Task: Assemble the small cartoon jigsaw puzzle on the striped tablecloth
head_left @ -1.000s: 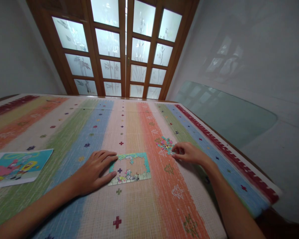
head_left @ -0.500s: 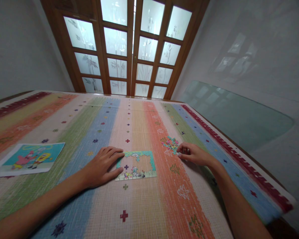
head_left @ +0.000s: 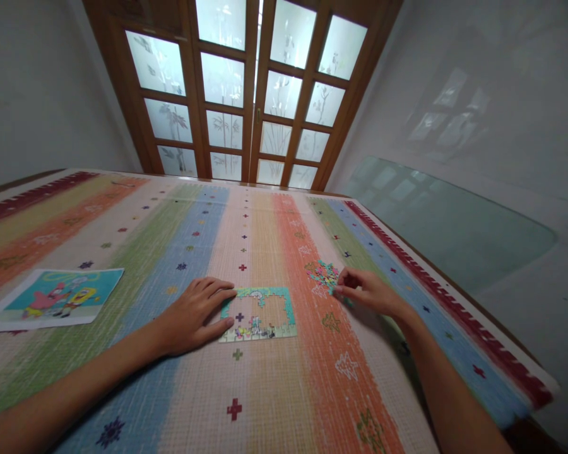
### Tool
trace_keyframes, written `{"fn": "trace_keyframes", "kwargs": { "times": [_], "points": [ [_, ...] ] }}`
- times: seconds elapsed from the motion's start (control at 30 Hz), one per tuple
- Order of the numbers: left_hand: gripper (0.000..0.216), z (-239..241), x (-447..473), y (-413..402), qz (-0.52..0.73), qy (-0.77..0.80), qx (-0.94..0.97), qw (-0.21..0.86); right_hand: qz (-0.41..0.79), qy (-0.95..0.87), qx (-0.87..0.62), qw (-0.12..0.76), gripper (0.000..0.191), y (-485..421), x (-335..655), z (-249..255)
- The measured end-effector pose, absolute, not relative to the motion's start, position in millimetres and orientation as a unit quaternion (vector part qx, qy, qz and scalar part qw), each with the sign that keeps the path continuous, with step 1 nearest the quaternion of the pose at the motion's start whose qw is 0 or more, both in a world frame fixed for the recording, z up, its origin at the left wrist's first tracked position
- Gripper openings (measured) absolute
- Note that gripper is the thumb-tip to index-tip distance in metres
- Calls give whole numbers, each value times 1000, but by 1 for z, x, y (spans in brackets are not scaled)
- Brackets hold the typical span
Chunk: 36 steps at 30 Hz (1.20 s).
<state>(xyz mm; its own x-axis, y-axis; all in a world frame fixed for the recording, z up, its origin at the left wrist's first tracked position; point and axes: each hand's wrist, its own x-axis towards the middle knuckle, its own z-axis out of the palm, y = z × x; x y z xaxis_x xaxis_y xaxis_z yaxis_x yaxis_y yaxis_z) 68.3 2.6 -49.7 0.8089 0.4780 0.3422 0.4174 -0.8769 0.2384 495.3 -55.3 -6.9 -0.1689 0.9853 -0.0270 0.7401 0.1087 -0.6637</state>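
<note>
A partly assembled jigsaw puzzle [head_left: 286, 330] lies flat on the striped tablecloth, its border joined around a gap where the cloth shows through. My left hand [head_left: 194, 315] rests palm down at its left edge, fingers stretched and apart, thumb and fingertips touching the border. To the right is a small heap of loose puzzle pieces [head_left: 322, 273], mostly teal with some pink and yellow. Beside that heap my right hand [head_left: 366, 291] has thumb and fingers pinched together. Whatever is between those fingertips is too small to make out. A bit of teal shows just under this hand.
A printed sheet with a cartoon picture [head_left: 61, 296] lies on the tablecloth [head_left: 208, 391] at the left. Beyond the table's far edge stand wooden doors [head_left: 250, 94] with frosted panes. A pale wall [head_left: 515, 126] runs along the right.
My right hand has shifted very slightly, its fingertips curling in a little beside the heap. The left hand stays in place on the puzzle's edge.
</note>
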Motion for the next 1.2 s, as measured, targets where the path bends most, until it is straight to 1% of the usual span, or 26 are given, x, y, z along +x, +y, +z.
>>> {"fn": "trace_keyframes", "kwargs": {
  "times": [0.1, 0.17, 0.23, 0.27, 0.37, 0.5, 0.6, 0.77, 0.97, 1.2],
  "points": [
    [38, -48, 68, 2, 199, 240, 947, 81, 301, -719, -568, 264, 27, -52, 477, -4],
    [37, -47, 68, 2, 201, 243, 945, 84, 284, -747, -534, 277, 19, -50, 459, -2],
    [37, -47, 68, 2, 207, 241, 945, 85, 265, -785, -493, 265, 12, -47, 438, -1],
    [37, -47, 68, 2, 210, 238, 944, 86, 264, -802, -471, 254, 12, -45, 427, 0],
    [37, -48, 68, 2, 216, 235, 944, 84, 264, -841, -417, 221, 17, -38, 395, -2],
    [37, -49, 69, 2, 211, 238, 945, 76, 227, -880, -375, 184, 25, -25, 361, -9],
    [37, -48, 69, 1, 211, 235, 946, 76, 197, -898, -353, 174, 30, -15, 345, -17],
    [37, -47, 69, 0, 214, 232, 945, 79, 144, -906, -340, 207, 20, -11, 335, -31],
    [38, -48, 69, 0, 214, 238, 944, 80, 69, -902, -339, 257, 22, -28, 347, -33],
    [37, -48, 69, 0, 216, 240, 943, 80, 36, -891, -378, 249, 25, -59, 346, -33]
  ]
}}
